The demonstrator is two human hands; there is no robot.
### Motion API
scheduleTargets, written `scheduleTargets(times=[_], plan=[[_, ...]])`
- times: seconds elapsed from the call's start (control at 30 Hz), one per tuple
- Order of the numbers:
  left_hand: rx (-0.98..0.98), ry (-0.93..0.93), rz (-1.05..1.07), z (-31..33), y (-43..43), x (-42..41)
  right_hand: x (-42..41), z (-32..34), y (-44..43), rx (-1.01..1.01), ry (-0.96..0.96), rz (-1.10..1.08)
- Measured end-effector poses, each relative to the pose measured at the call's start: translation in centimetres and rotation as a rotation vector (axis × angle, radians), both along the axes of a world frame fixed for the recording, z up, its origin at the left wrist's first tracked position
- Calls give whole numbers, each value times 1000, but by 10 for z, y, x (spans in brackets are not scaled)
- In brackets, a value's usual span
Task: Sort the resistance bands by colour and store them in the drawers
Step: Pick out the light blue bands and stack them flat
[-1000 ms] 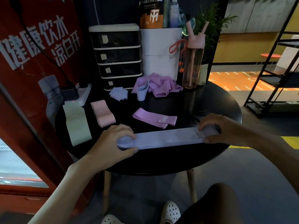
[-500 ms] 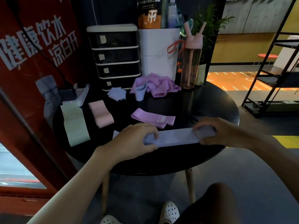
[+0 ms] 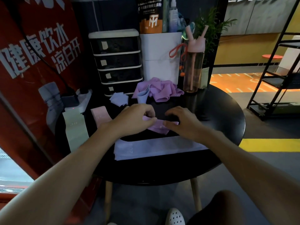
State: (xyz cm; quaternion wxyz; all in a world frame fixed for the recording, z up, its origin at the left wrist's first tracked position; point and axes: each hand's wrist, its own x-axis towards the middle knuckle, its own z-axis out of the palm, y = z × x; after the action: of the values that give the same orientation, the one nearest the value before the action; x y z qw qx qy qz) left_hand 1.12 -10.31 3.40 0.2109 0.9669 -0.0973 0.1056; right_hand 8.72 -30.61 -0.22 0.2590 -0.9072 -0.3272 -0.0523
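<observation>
Left hand (image 3: 134,119) fingers curled, thumb and fingertips pinching the left end of the purple band (image 3: 158,128); right hand (image 3: 182,125) thumb lies on the band's right part, fingers arched over its far edge, can't tell whether they actually clamp it; the purple band sits mid-table, partly folded, between the two hands; just nearer, along the front edge of the round black table (image 3: 227,114), a long lavender band (image 3: 155,147) lies flat under both forearms; left of the hands a pink band (image 3: 99,115) and a pale green band (image 3: 75,127) lie side by side; behind the hands a small folded lavender band (image 3: 119,99), a rolled bluish band (image 3: 142,95) and a heap of purple bands (image 3: 162,91); the four-drawer unit (image 3: 116,62) stands at the back, drawers closed; a pink-lidded water bottle (image 3: 193,67) stands right of the heap.
</observation>
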Motion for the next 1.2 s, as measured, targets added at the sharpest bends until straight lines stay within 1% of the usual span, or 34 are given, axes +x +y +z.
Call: scheduleTargets(times=[0.1, 0.2, 0.3, 0.47, 0.73, 0.83, 1.0, 1.13, 1.2], plan=[[12, 27, 40, 5, 15, 27, 3, -13, 20, -99, 0, -77], [47, -1, 109, 8, 29, 55, 4, -23, 23, -151, -19, -79], [70, -44, 186, 8, 39, 83, 5, -25, 22, -154, -30, -70], [83, -61, 266, -4, 47, 118, 4, -27, 22, -139, -53, -56], [152, -47, 367, -15, 50, 140, 4, -28, 22, -102, -66, -60], [161, -72, 355, -9, 47, 133, 4, -27, 22, -105, -66, -58], [78, -187, 274, 11, 48, 113, 3, -27, 20, -92, -38, -56], [24, -265, 204, 32, 48, 90, 1, -21, 19, 72, 32, -86], [-1, -292, 171, 42, 47, 78, -1, -16, 18, 122, 35, -110]])
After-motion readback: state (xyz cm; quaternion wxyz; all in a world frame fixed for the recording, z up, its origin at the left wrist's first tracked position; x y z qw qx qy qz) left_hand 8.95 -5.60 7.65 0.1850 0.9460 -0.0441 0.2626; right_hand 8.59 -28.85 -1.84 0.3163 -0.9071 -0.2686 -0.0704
